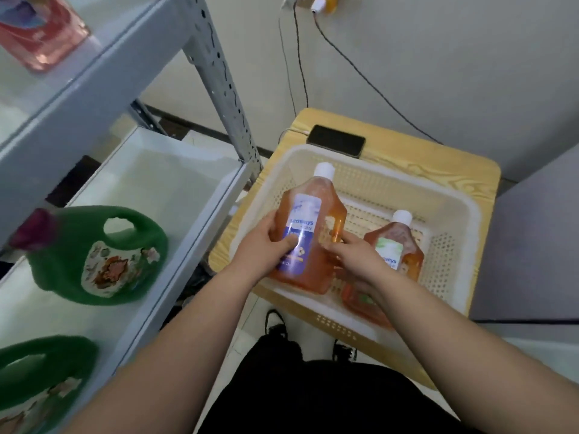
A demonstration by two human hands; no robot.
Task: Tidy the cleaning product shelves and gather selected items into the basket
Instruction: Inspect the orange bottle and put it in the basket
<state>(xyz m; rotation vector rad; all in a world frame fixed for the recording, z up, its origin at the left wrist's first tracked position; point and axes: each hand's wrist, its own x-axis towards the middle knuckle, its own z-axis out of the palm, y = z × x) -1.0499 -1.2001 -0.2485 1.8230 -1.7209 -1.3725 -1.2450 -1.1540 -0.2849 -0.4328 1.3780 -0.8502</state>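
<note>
Your left hand (269,242) fingers wrap the amber bottle (308,214) and your right hand (354,258) fingers pinch its handle. The 2-handed hold looks meant to lower it upright into the basket (391,183), beside the green-label bottle (396,245).

A small light-wood tabletop (454,170) with rounded corners stood against a pale grey wall (438,57). A black phone (336,140) lay flat, screen dark, near the tabletop's far edge, with a thin white lead (291,131) running to its left end. Dark cables (360,73) trailed down the wall from white plugs (318,3) at the top of the view. A grey panel (539,245) rose to the right of the tabletop. Below, black clothing (313,396) and two black-and-white shoes (275,324) showed on a pale floor (250,324).
</note>
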